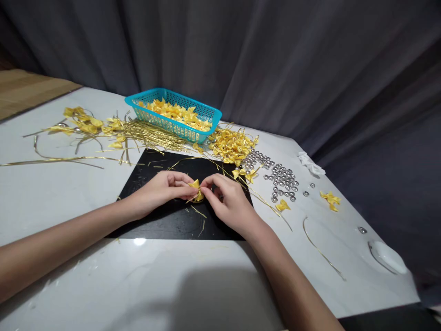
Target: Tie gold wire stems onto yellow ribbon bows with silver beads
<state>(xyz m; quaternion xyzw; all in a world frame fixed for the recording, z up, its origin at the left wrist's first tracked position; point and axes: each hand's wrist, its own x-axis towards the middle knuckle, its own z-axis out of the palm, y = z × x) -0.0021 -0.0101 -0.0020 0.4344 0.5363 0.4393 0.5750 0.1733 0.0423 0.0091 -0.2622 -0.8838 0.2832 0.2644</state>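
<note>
Over the black mat [144, 225] both hands meet at a small yellow ribbon bow [196, 185]. My left hand [165, 188] pinches the bow's left side between thumb and fingers. From the other side, my right hand [223, 197] is closed with thumb and forefinger at the bow's edge, where a thin gold cord [191, 198] shows. Whether the right fingertips grip the cord, the ribbon or both is too small to tell. Short gold cord scraps [198, 211] lie on the mat just below the hands.
Behind the mat stands a blue basket [216, 117] of yellow bows. Gold cords [155, 134] lie before it. A pile of yellow bows [232, 145] and many silver beads [282, 179] are to the right. A white oval object [389, 257] sits near the right edge.
</note>
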